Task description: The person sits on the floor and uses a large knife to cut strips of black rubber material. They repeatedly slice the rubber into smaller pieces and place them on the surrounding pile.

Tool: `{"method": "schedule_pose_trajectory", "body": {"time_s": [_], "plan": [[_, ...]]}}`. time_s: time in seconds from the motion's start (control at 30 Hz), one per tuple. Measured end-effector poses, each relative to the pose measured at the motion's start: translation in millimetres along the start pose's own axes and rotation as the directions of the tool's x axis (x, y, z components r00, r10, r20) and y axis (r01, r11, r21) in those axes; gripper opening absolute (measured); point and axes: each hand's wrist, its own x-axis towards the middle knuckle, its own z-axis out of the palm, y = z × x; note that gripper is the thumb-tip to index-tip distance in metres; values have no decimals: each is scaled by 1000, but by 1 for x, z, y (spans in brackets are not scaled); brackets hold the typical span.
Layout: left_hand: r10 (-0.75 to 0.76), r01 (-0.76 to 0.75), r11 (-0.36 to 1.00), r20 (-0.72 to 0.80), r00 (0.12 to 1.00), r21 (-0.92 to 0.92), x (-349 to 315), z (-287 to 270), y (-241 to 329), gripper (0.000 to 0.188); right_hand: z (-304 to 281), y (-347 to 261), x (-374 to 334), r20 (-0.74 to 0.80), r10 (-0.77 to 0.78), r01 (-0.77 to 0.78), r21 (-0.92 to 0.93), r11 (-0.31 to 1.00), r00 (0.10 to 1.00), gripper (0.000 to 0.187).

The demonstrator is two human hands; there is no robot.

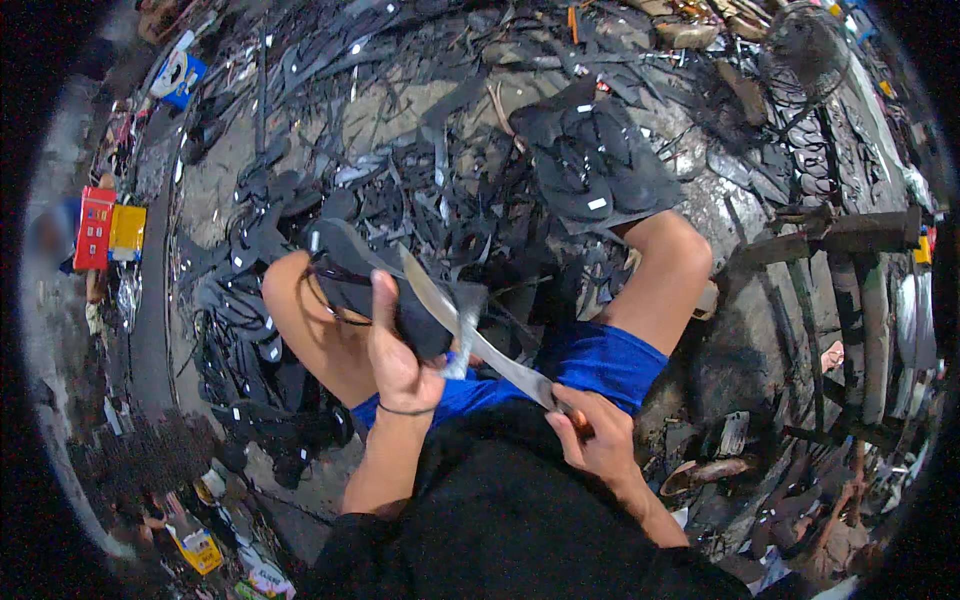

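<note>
My left hand point(395, 350) grips a black rubber flip-flop sole point(350, 265) held over my left knee. My right hand point(595, 435) is closed around the handle of a long metal knife point(470, 330). The blade runs up and to the left and lies against the sole's edge, just right of my left thumb. A thin black band circles my left wrist. I sit in blue shorts point(600, 360) with both knees bent.
Black rubber strips and offcuts point(420, 190) cover the ground. A pile of black flip-flops point(590, 160) lies beyond my right knee. Red and yellow boxes point(105, 230) sit at the left. A wire fan point(805, 45) and dark beams point(850, 235) stand at the right.
</note>
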Motion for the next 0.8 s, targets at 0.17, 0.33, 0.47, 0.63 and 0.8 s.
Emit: {"method": "schedule_pose_trajectory", "body": {"time_s": [0.17,0.33,0.47,0.63,0.8], "plan": [[321,-70,823,-361,876,564,-42,-44,-31,36,-13,-28,2,200,225,-234,20,972,954,28],[298,62,757,-428,853,651,-57,-64,-24,41,8,-31,13,299,211,-257,123,959,930,27],[370,10,726,-403,837,688,-57,-77,-23,43,28,-31,26,331,195,-261,168,951,923,27],[326,-17,845,-490,808,534,-57,-43,-32,34,51,-27,53,250,78,-154,303,941,965,26],[161,-37,958,-429,889,283,-37,-39,-12,26,23,-12,31,147,303,-334,294,896,942,27]]}}
